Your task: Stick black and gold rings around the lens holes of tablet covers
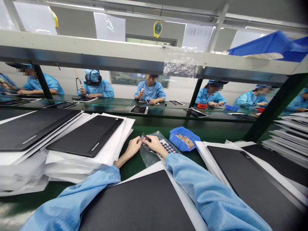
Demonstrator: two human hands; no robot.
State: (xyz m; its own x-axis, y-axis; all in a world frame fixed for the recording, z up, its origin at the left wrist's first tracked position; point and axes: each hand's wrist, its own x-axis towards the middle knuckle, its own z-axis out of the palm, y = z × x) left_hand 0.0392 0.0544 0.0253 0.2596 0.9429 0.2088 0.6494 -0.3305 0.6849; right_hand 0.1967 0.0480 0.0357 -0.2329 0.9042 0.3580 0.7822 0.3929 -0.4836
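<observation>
Gripping a dark slim tool [147, 138], our right hand [156, 145] has its fingers clamped around it, just beside the fingertips of our left hand [133, 147]. Those left fingertips are bunched together, but we cannot tell whether they pinch anything. We judge the tool light and stiff, perhaps a little slippery, best taken near its middle between thumb and forefinger. Its long axis slants: one end points away from us and leftward, toward the left fingertips, the other back over the right fingers. Which end is the working tip we cannot tell.

Just right of the right fingers lies a sheet of dark rings [168, 147], likely thin and bendy, best lifted by an edge. A clear bag [146, 158], probably soft and slick, spreads below the fingers; a blue bin [176, 143] sits beyond them, to the right.
</observation>
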